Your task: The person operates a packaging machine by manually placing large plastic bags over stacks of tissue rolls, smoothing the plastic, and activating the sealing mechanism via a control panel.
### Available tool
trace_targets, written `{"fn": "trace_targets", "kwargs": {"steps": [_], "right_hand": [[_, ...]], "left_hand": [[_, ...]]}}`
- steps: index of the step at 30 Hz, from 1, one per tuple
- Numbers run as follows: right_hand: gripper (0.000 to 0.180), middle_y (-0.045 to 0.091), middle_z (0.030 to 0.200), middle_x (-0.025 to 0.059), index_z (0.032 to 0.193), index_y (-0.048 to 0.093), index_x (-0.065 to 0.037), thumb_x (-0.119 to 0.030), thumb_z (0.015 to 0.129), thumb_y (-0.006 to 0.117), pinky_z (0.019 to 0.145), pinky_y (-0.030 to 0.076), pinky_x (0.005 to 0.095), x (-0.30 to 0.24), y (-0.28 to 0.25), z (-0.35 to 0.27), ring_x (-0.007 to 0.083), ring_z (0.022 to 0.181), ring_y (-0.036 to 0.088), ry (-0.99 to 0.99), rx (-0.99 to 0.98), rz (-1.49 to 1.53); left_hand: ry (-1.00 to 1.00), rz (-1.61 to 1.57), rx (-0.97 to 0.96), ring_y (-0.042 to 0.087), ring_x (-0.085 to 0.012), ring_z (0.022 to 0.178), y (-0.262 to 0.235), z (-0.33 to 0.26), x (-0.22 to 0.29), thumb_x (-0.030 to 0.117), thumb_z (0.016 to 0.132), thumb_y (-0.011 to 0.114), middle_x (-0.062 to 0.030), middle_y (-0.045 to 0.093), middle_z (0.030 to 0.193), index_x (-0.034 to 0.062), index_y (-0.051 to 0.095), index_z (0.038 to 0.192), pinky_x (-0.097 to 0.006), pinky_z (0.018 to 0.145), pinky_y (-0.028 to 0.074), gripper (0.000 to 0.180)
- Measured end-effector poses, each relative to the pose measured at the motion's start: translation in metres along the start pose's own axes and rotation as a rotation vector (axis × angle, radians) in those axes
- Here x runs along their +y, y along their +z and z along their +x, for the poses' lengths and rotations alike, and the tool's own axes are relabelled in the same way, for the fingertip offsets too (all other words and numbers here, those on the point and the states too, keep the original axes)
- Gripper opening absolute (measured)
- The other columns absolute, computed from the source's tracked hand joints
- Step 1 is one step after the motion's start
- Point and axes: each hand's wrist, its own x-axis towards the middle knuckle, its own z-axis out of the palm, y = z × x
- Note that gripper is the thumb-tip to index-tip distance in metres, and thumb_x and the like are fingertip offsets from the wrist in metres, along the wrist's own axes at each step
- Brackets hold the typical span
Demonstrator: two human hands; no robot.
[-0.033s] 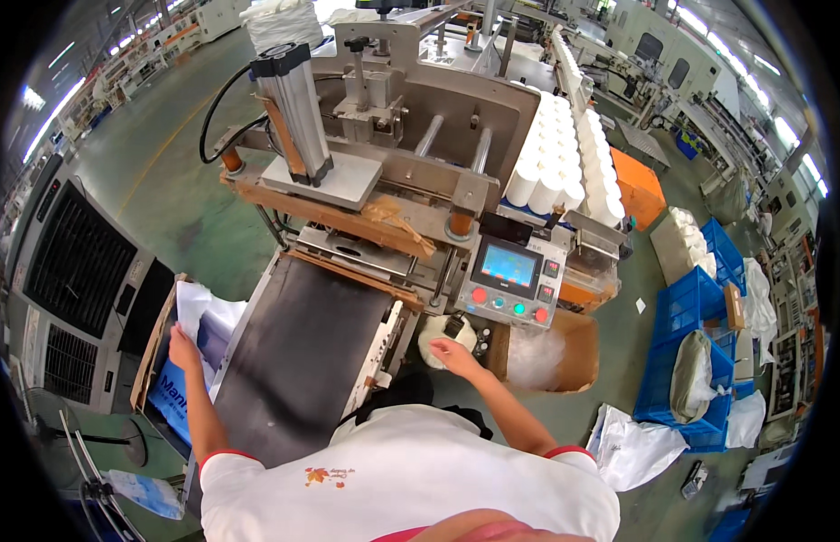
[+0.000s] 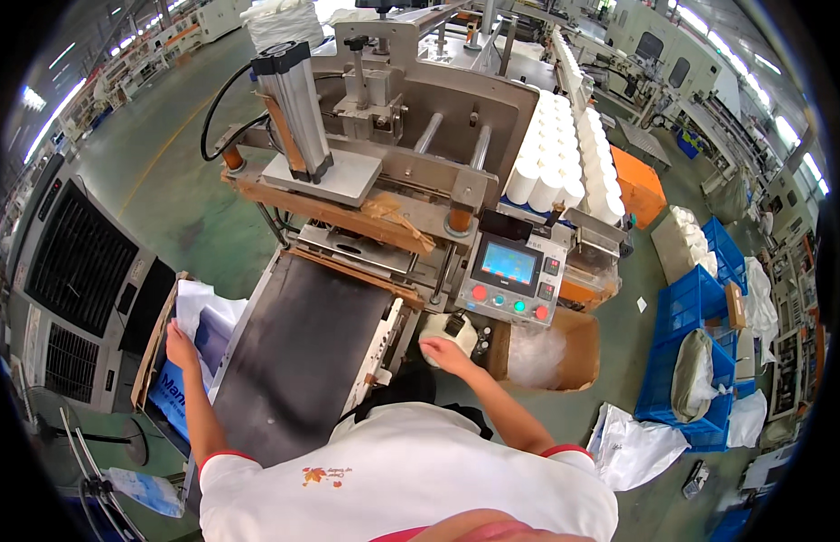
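Note:
My left hand [image 2: 181,346] is over the left side of an open cardboard box [image 2: 151,361], its fingers closed at the edge of a white and blue plastic bag [image 2: 219,318]. More printed blue film lies below that hand in the box. My right hand [image 2: 447,355] is closed, fingers curled together, with nothing visible in it. Below the control panel [image 2: 510,271], this hand is in front of a cream-coloured rounded device [image 2: 445,330]. Between my arms lies a dark conveyor belt [image 2: 298,348], leading under a metal press [image 2: 348,181].
Rows of white rolls [image 2: 551,149] stand behind the panel. A carton [image 2: 578,357] holding clear film is right of my right hand. Blue crates [image 2: 686,352] and a white sack [image 2: 630,452] stand farther right. An air cooler [image 2: 68,294] and a fan [image 2: 54,425] are at left.
My right hand has shifted slightly left, and its fingers have curled in more. My left hand has moved a little left and up along the bag's edge. The machine looks unchanged.

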Motion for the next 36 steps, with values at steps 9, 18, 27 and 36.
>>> {"fn": "trace_targets", "kwargs": {"steps": [9, 18, 27, 36], "right_hand": [[0.092, 0.033, 0.141, 0.0161, 0.142, 0.020, -0.008, -0.073, 0.080, 0.039, 0.098, 0.038, 0.0474, -0.133, 0.077, 0.029, 0.0304, 0.126, 0.038, 0.373, -0.430, 0.988], [0.057, 0.063, 0.107, 0.0183, 0.132, 0.037, 0.006, -0.001, 0.079, 0.056, 0.081, 0.049, 0.0322, -0.025, -0.044, -0.018, 0.0226, 0.087, 0.063, 0.338, 0.009, 0.763], [0.051, 0.061, 0.110, 0.0156, 0.133, 0.040, -0.006, -0.019, 0.086, 0.057, 0.076, 0.052, 0.0396, 0.028, -0.103, -0.067, 0.0256, 0.092, 0.062, 0.709, 0.120, 0.874], [0.047, 0.064, 0.079, 0.0128, 0.086, 0.066, -0.003, -0.038, 0.057, 0.079, 0.070, 0.049, 0.0355, 0.098, -0.061, 0.016, 0.0255, 0.075, 0.061, 0.314, 0.259, -0.406]], "left_hand": [[0.710, -0.374, -0.338, 0.059, -0.0360, 0.057, -0.061, -0.173, 0.191, 0.025, 0.093, 0.039, -0.0172, 0.059, 0.064, 0.0057, 0.057, 0.089, -0.047, 0.053, 0.044, 0.027], [0.963, -0.571, -1.194, 0.062, -0.0347, 0.080, -0.029, -0.293, 0.273, 0.047, 0.091, 0.044, -0.0172, 0.065, 0.090, 0.0155, 0.035, 0.138, -0.043, 0.072, 0.048, 0.057], [0.989, -0.211, -0.538, 0.017, -0.0414, 0.135, 0.117, -0.190, 0.143, 0.045, 0.086, 0.050, -0.0168, 0.020, 0.148, 0.0241, 0.037, 0.138, -0.061, 0.103, 0.020, 0.058], [0.499, 0.006, -0.638, 0.007, -0.0371, 0.139, 0.058, -0.220, 0.056, 0.045, 0.085, 0.049, -0.0123, 0.010, 0.152, 0.0215, 0.026, 0.143, -0.070, 0.097, 0.015, 0.067]]}}
